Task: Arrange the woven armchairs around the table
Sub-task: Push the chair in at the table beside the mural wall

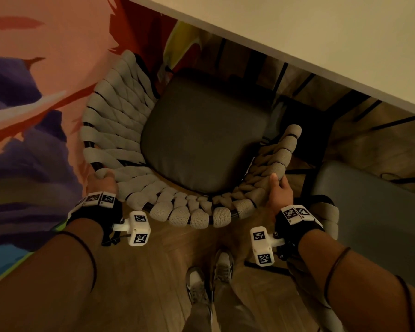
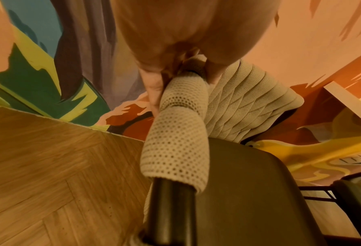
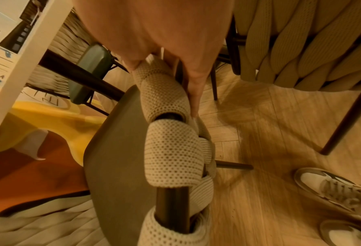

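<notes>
A woven armchair [image 1: 120, 121] with beige straps, a black tube frame and a dark seat cushion [image 1: 201, 135] stands in front of me, its seat partly under the white table [image 1: 297, 32]. My left hand [image 1: 102, 182] grips the back rim on the left, fingers curled round the wrapped tube [image 2: 175, 133]. My right hand [image 1: 279, 188] grips the rim on the right, thumb on the inner side and fingers outside the strap-wrapped tube [image 3: 171, 149].
A second woven armchair [image 1: 374, 212] with a grey-blue cushion stands close on the right. A painted wall [image 1: 34, 92] runs along the left, near the chair's side. Another chair [image 3: 86, 73] sits under the table's far side. My shoes [image 1: 211, 276] stand on the wooden floor.
</notes>
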{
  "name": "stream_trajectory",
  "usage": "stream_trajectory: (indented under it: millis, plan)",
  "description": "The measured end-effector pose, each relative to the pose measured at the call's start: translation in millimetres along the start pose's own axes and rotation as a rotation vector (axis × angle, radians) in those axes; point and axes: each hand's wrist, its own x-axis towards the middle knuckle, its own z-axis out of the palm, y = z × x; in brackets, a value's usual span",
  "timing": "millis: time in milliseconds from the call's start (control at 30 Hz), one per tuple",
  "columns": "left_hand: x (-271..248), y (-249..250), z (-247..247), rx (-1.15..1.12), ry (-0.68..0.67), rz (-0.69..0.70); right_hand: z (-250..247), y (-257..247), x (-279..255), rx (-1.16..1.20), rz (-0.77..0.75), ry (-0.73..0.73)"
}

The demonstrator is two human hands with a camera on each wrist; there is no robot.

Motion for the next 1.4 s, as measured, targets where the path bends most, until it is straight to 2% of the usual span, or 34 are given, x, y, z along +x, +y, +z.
stream_trajectory:
  millis: [100,467,600,733,1033,1267,1400]
  plan:
    - [-1,0,-2,-0.017,-0.017,0.038,0,-2,0,0.005,0.009,-0.007]
    - [11,5,2,0.089,0.036,0.016,2,0,-1,0.043,-0.007,-0.049]
    - [15,9,-1,0.118,0.008,0.025,10,-1,-2,0.023,-0.025,-0.019]
    - [13,7,-4,0.028,0.034,0.012,11,1,-2,0.003,-0.024,-0.016]
    - [9,5,-5,-0.022,0.005,-0.031,8,-2,-4,0.001,-0.044,-0.012]
    - [5,5,-7,-0.032,-0.011,-0.012,7,-6,-8,0.009,-0.042,-0.021]
    - [45,-24,3,-0.025,0.003,0.042,3,-4,-7,-0.033,-0.053,-0.017]
